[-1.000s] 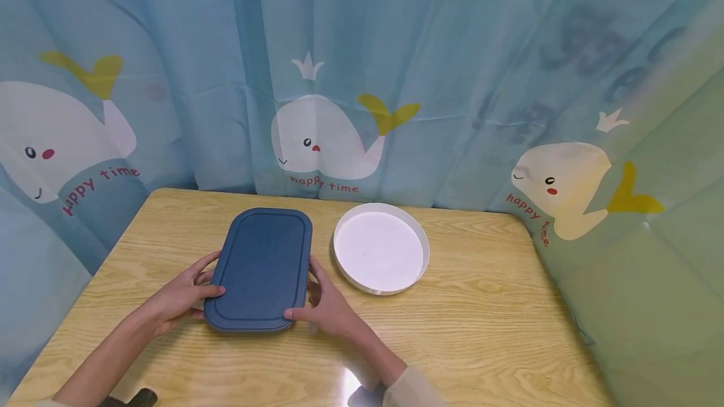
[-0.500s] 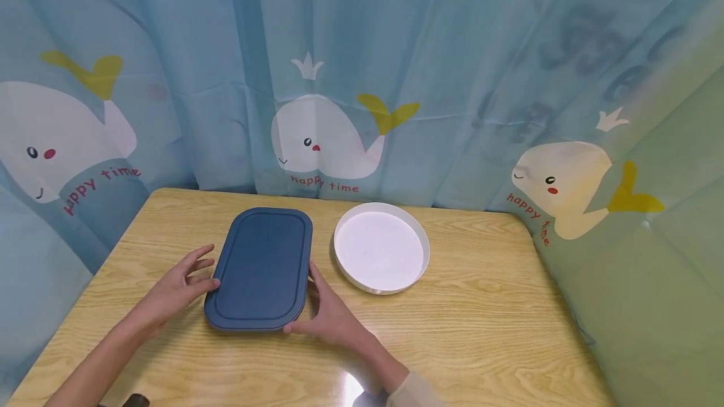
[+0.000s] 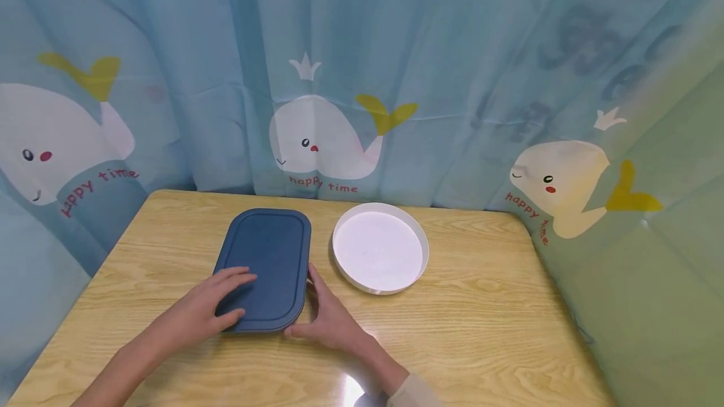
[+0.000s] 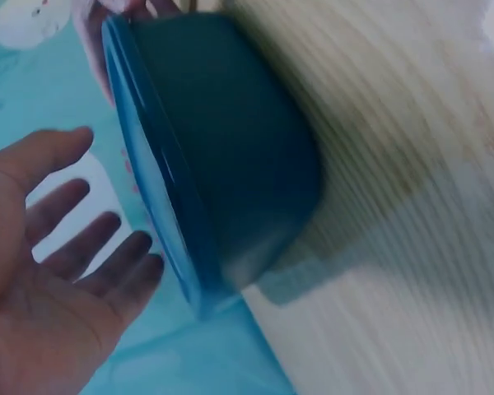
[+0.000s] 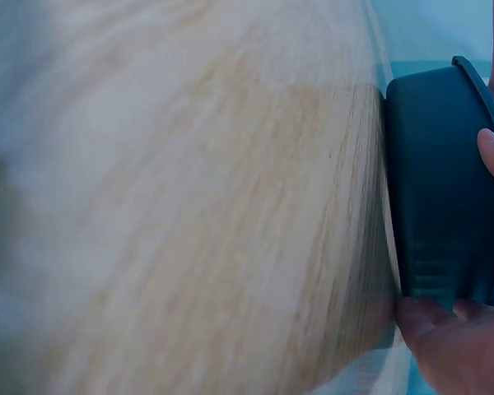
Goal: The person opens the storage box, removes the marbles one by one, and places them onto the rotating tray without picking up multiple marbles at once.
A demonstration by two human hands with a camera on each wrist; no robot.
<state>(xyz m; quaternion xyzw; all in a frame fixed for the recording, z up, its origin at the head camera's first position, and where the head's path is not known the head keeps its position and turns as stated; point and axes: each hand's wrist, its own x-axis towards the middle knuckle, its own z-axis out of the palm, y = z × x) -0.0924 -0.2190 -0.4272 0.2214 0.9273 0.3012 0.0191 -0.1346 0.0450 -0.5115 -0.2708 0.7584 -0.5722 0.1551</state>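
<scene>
A dark blue rectangular food container point(image 3: 274, 250) with its grooved lid on sits on the left half of the wooden table. Over the near left part of the lid, my left hand point(image 3: 203, 309) has its fingers spread and relaxed. The left wrist view shows that hand point(image 4: 58, 280) beside the lid, apart from it, with nothing in its grasp. My right hand point(image 3: 330, 322) grips the container's near right corner, thumb at the front edge and fingers along the right side. In the right wrist view the container point(image 5: 445, 189) stands between that thumb and fingers.
A round white shallow tray point(image 3: 379, 250) stands right of the container. Wood-grain table point(image 3: 481, 319) extends to the right and in front. Behind and at the sides hangs a blue curtain point(image 3: 452, 80) with whale prints.
My left hand has let go of the container's left side, drawn back a little, then moved right over the lid. The right thumb has slid off the lid to the front edge; the container stays put.
</scene>
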